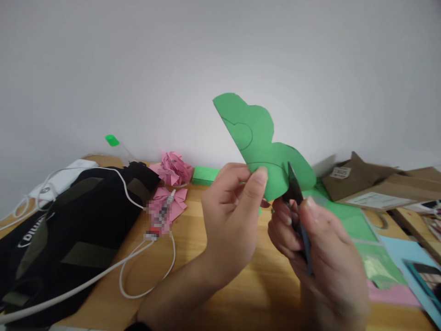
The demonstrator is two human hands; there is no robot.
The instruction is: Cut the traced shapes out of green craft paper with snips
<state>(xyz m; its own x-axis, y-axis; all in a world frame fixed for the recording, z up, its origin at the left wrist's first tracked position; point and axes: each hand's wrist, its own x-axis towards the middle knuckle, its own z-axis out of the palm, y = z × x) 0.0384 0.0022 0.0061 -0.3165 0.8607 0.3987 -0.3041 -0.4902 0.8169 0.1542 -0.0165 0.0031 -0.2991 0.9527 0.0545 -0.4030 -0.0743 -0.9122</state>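
Note:
Pinched at its lower edge by my left hand point(234, 216), a piece of green paper point(257, 122) is held up in front of the wall. It has a straight slanting left edge, a scalloped outer edge and dark drawn curved lines. My right hand point(320, 243) is closed around the handles of a pair of scissors point(294, 181). The dark blades point up and lie at the paper's lower right part, beside a drawn line. The handles are mostly hidden by my fingers.
Left, a black bag point(103, 220) lies on the wooden table point(193, 303) with white cables point(93, 280). Pink folded paper point(174, 168) stands behind a partly blurred tube point(161, 216). Right are a cardboard box point(368, 184), green sheets point(358, 225) and blue paper point(406, 250).

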